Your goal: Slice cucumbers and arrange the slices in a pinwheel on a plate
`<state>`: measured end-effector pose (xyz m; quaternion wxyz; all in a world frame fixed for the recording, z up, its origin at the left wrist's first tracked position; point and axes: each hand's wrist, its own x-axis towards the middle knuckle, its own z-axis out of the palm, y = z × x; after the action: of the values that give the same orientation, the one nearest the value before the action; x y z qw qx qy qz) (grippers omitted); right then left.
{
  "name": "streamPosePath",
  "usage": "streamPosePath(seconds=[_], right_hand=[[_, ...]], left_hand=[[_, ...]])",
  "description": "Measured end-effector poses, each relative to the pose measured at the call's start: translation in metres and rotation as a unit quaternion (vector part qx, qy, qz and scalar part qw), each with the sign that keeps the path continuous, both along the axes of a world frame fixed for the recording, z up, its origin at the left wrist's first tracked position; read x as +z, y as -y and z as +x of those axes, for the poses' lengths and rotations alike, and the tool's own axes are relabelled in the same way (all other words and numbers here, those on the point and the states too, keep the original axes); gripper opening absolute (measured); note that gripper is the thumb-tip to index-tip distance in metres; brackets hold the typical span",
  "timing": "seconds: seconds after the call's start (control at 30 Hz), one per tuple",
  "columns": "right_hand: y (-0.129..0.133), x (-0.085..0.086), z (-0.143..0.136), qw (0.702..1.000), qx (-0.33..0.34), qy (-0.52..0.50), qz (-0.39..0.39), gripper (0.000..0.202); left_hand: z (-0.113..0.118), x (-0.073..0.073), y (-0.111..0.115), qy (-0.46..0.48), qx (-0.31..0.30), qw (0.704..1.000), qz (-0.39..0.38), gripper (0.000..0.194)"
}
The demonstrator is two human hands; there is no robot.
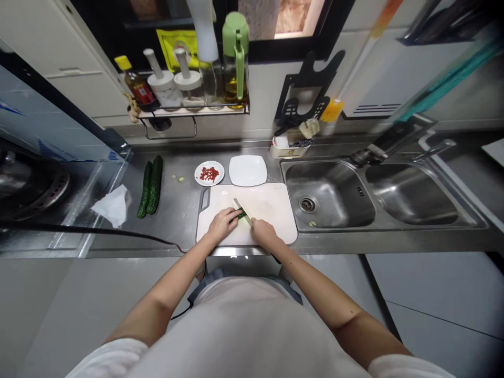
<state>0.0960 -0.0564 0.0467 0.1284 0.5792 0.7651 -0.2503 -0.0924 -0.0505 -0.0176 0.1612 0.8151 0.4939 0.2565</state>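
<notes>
On the white cutting board [275, 210], my left hand [223, 224] presses down on a short piece of cucumber [241, 213], its fingers closed over it. My right hand [264, 232] grips a kitchen knife [242, 208], whose blade lies against the cucumber's right end, close to my left fingertips. Most of the cucumber piece is hidden under my left hand. Behind the board stand a white plate [248, 170] with nothing on it and a small white dish [200, 177] of chopped red pieces. Two whole cucumbers [150, 186] lie side by side on the counter to the left.
A double steel sink [331, 197] adjoins the board on the right. A crumpled white tissue [114, 206] and a dark cable [129, 231] lie at the left. Above, a rack [185, 111] holds jars and an oil bottle [235, 58]. Cucumber scraps [180, 179] sit near the dish.
</notes>
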Motion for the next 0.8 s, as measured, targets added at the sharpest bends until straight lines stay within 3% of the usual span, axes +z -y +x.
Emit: streamPosePath(seconds=[0.8], right_hand=[[-0.008,-0.003,-0.003,1.000,0.003,-0.003,-0.003,0.032]], left_hand=[[0.000,-0.001,0.000,-0.003,0.004,1.000,-0.006,0.033]])
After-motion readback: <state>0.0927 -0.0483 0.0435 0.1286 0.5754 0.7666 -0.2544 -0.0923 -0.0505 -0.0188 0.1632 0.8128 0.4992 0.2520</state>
